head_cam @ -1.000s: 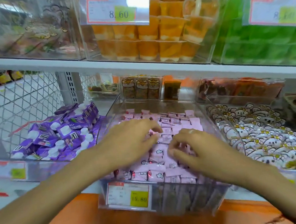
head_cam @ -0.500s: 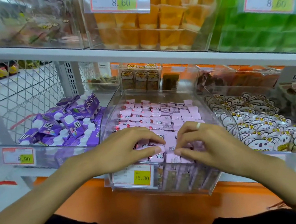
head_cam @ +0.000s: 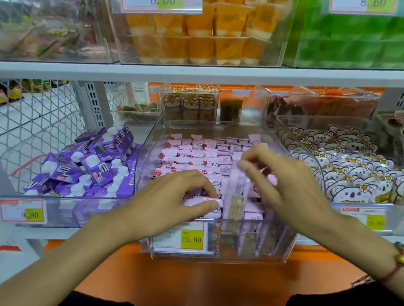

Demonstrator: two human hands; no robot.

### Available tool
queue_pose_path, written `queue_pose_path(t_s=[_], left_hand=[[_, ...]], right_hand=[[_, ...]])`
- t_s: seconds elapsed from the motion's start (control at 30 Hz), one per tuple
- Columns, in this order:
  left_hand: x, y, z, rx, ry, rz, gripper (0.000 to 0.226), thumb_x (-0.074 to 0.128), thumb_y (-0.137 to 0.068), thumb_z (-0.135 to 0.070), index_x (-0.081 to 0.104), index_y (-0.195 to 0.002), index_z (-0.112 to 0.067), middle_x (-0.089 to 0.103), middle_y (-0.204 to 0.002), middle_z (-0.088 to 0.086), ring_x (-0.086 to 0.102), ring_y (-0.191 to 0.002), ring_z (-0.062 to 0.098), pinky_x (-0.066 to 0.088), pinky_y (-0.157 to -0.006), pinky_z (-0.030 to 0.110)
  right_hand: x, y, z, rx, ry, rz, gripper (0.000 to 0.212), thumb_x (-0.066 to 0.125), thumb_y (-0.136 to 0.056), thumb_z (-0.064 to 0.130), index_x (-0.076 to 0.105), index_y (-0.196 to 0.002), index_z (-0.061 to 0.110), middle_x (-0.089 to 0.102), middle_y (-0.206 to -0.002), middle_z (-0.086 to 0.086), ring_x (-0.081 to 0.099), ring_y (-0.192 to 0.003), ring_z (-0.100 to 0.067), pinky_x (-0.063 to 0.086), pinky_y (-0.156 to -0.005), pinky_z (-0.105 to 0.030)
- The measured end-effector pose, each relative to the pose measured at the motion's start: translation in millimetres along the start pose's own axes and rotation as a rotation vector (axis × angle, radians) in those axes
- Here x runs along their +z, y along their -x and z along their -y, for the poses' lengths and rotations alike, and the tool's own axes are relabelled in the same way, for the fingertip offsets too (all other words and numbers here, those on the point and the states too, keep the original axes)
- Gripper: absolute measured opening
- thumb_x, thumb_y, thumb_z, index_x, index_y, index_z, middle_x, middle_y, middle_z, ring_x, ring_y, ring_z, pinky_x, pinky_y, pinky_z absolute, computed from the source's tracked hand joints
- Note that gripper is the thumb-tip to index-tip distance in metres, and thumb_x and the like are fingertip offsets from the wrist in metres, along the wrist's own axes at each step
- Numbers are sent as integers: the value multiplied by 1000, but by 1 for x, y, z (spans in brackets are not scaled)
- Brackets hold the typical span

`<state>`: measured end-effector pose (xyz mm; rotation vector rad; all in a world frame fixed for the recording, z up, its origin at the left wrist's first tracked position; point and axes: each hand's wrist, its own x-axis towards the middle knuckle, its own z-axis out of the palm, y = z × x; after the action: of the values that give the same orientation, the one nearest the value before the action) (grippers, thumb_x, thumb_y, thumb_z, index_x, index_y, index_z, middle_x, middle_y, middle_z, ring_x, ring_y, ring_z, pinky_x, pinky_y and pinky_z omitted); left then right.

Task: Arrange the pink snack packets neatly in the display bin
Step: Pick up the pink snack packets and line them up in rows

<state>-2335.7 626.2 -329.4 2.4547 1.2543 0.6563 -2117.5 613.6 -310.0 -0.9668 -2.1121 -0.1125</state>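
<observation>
Pink snack packets (head_cam: 196, 158) look light, soft and slippery. My left hand (head_cam: 173, 200) pinches one flat by its edges; my right hand (head_cam: 281, 184) pinches another upright at its top, blurred.

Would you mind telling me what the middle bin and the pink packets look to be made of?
The bin looks like clear rigid plastic, perhaps acrylic: you can see the contents through its glossy walls. The pink packets look like thin, slightly glossy plastic film, with crimped ends; the exact film can't be told.
</observation>
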Motion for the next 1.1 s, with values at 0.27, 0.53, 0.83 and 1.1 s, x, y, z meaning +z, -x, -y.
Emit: queue_pose_path(t_s=[0.27, 0.53, 0.83, 1.1], left_hand=[[-2, 0, -12, -77, 212, -180, 50, 35, -85, -72, 48, -124, -44, 48, -128, -27, 45, -119, -6, 42, -95, 24], [-4, -2, -41, 4, 297, -417, 38, 73, -79, -34, 60, -114, -39, 66, -102, -24, 62, -89, -2, 48, -70, 9], [-15, -7, -47, -423, 867, -325, 40, 58, -72, -57, 68, -79, -19, 69, -60, -6, 56, -43, 2, 39, -37, 12], [-13, -6, -34, -202, 719, -289, 46, 47, -76, -71, 65, -99, -36, 70, -88, -18, 65, -76, 0, 52, -67, 17]], right_hand=[[-11, -16, -10, 352, -406, -467, 17, 44, -100, 19, 52, -86, 14, 58, -71, 1, 53, -57, -4, 42, -52, -13], [-3, -23, -4, 849, -969, -250, 24, 47, -98, 27, 57, -94, 5, 67, -82, -10, 66, -58, -11, 52, -53, -17], [0, -10, 1, 236, -239, 31, 51, 50, -86, 51, 36, -135, 44, 37, -133, 22, 28, -127, 10, 23, -97, -2], [-1, -12, 8, 156, -277, -73, 26, 62, -89, 29, 57, -114, 23, 62, -102, 11, 54, -94, -7, 45, -81, -25]])
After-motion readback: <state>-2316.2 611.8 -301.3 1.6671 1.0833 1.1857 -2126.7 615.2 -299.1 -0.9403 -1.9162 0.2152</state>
